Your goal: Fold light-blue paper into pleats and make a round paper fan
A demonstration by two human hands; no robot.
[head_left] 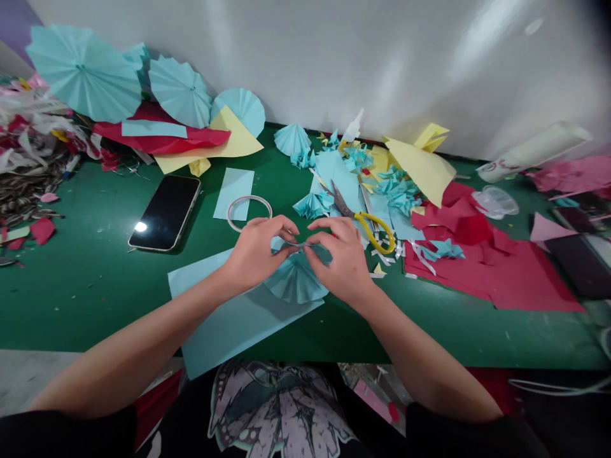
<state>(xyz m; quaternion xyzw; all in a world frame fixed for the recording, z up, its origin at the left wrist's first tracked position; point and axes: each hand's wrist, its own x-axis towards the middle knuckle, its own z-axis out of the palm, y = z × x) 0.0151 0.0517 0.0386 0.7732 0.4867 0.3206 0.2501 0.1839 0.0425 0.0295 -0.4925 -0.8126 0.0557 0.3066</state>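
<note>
Both hands meet over a pleated light blue paper fan [296,280], which spreads out below my fingers. My left hand [261,248] pinches the upper edge of a folded piece of blue paper from the left. From the right, my right hand [342,257] pinches the same edge between thumb and fingers. Whether this folded edge and the fan are one piece I cannot tell. Under the hands lies a flat sheet of light blue paper [229,324], reaching over the table's front edge. Just beyond the right hand rest yellow-handled scissors [377,232].
A phone [165,213] lies left, near a roll of tape [230,213] on a small blue paper rectangle [233,184]. Large pleated blue paper discs [86,76] lean on the wall. Blue scraps [398,191] and red paper [520,273] cover the right side of the green table [95,286].
</note>
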